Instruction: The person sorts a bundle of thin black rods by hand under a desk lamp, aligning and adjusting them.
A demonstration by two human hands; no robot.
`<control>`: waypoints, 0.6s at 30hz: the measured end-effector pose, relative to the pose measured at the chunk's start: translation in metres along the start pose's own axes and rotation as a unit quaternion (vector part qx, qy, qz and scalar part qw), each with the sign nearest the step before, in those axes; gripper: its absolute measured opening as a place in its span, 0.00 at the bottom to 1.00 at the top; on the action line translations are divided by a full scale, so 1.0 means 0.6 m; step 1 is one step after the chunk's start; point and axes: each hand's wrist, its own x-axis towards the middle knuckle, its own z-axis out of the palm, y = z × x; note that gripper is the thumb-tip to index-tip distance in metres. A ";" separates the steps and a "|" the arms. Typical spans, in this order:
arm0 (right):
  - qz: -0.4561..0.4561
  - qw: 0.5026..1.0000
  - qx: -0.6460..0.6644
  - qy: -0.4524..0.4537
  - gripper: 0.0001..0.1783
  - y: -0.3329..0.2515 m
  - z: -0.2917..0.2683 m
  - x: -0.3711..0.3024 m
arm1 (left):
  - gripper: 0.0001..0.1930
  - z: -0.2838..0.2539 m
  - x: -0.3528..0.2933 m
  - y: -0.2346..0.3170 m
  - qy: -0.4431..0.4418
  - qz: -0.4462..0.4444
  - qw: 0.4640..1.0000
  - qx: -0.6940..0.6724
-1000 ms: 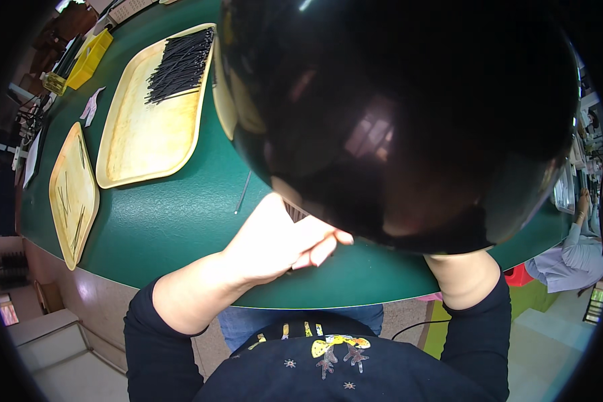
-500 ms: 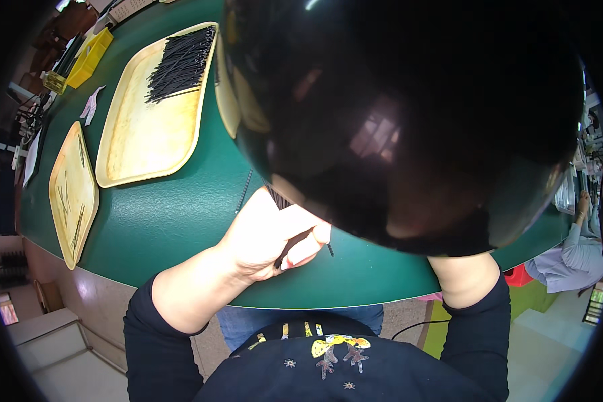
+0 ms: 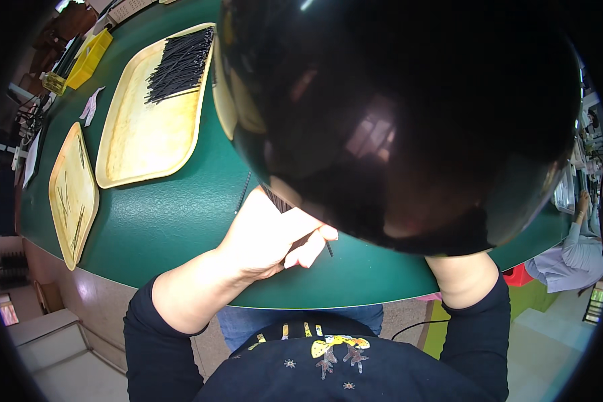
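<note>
My left hand [image 3: 264, 238] is closed around a bundle of thin black sticks or tubes [image 3: 279, 200]. Its fingers curl inward, and a dark end of one stick pokes out beyond them. One loose black stick [image 3: 243, 193] lies on the green table just past that hand. A large glossy black dome [image 3: 409, 127] fills the upper middle and right, covering part of the left hand's work. Of my right arm only the wrist and sleeve come out below the dome; the right hand itself is hidden behind it.
A cream tray [image 3: 147, 164] holds a pile of black sticks [image 3: 181, 65] at its far end. Left of it, a smaller cream tray [image 3: 59, 194] carries a few thin pieces. A yellow bin [image 3: 90, 59] stands at the far left. Another person [image 3: 576, 254] sits at far right.
My left fingers have shifted slightly to the right and loosened a little at the tips. The dome has moved slightly left in the picture. The trays stay put.
</note>
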 end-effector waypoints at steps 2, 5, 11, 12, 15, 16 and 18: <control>0.000 0.998 0.039 0.055 0.30 0.005 -0.001 -0.008 | 0.09 0.014 -0.001 0.011 0.029 -0.029 0.999 0.026; 0.018 0.983 0.127 0.131 0.32 0.002 0.005 -0.014 | 0.09 0.016 0.000 0.012 0.052 -0.056 0.996 0.053; 0.019 0.988 0.153 0.010 0.18 -0.022 -0.003 -0.010 | 0.10 0.005 0.000 0.000 0.013 -0.012 0.998 0.059; 0.117 0.986 0.111 -0.030 0.14 -0.022 -0.007 -0.013 | 0.09 0.007 -0.002 -0.001 -0.006 0.022 0.998 0.059; 0.148 0.951 -0.205 -0.176 0.12 -0.045 -0.002 -0.001 | 0.09 0.036 -0.004 -0.001 0.042 0.023 0.999 0.021; 0.164 0.957 -0.178 -0.158 0.12 -0.049 0.002 0.002 | 0.10 0.028 0.003 -0.001 0.042 -0.032 0.998 0.037; 0.195 0.966 -0.122 -0.120 0.12 -0.056 0.010 0.006 | 0.11 0.023 0.005 0.000 0.006 -0.033 0.996 0.088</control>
